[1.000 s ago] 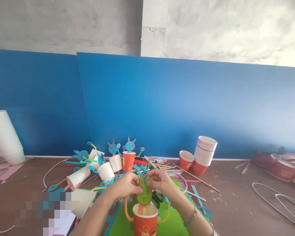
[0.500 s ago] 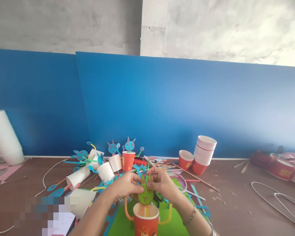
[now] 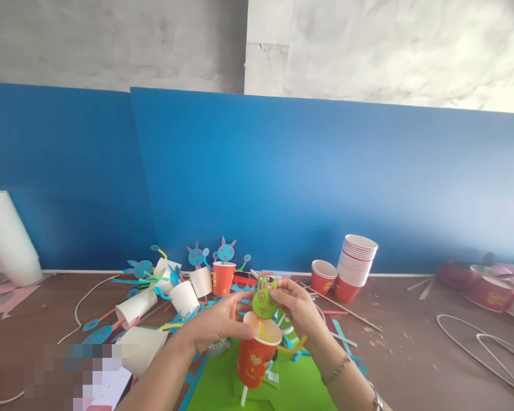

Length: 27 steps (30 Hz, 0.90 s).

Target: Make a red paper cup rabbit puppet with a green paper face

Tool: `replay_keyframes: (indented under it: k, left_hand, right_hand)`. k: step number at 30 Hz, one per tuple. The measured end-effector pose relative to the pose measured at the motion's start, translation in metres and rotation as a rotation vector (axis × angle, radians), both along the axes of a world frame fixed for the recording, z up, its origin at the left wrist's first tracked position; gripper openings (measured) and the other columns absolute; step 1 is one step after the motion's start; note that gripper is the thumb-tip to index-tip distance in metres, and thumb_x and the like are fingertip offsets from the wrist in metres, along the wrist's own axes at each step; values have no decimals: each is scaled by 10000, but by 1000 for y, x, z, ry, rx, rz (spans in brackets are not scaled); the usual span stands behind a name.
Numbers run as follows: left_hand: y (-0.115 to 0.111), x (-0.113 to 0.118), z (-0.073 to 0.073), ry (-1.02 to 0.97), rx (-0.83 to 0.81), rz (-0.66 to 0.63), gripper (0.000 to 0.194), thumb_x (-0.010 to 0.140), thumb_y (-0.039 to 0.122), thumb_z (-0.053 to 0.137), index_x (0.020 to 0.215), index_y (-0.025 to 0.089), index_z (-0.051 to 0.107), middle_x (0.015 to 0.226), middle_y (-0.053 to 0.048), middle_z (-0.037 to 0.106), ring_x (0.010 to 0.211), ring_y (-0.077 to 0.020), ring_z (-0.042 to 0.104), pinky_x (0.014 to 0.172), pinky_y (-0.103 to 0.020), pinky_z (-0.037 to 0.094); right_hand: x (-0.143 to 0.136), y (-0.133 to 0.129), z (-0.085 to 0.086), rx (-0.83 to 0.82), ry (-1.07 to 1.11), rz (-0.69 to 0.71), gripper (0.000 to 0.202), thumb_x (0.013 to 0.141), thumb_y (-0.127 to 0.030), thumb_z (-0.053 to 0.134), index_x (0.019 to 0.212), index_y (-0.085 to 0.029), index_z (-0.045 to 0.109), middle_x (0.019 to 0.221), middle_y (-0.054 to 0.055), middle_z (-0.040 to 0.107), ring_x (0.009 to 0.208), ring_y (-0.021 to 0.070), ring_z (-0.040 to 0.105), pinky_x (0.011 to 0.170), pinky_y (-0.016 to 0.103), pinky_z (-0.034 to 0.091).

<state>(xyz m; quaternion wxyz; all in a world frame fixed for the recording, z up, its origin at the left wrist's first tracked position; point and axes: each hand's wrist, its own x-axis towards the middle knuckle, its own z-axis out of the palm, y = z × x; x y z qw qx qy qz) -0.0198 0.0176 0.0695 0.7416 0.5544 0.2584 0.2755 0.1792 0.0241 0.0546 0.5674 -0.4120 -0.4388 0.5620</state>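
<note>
My left hand is closed round the left side of a red paper cup, thumb near its rim. The cup is tilted above the green sheet, and a pale straw sticks out below it. Above the cup's mouth stands a green paper animal head with two ears and a drawn face. My right hand pinches the right edge of this head by its ear. A yellow straw juts from the cup's right side, an orange one from its left.
White cups with blue paper shapes lie at the left. A red cup with a blue head stands behind. Stacked cups stand right of centre, a white stack far left. A thin stick and a cable lie right.
The red cup has been lifted and tilted, my left hand moving from the green head to the cup. The head has moved up and right, with my right hand still at its edge.
</note>
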Motion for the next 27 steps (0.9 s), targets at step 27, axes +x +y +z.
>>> replay_keyframes:
  k: [27]
  left_hand:
    - [19, -34, 5, 423, 58, 305, 728, 697, 456, 709, 1281, 136, 414, 1124, -139, 657, 1085, -285, 595, 863, -339, 477]
  right_hand:
    - [-28, -34, -5, 32, -1608, 180, 465, 652, 48, 512, 1084, -92, 610, 1089, 219, 616, 1037, 344, 560, 805, 391, 414]
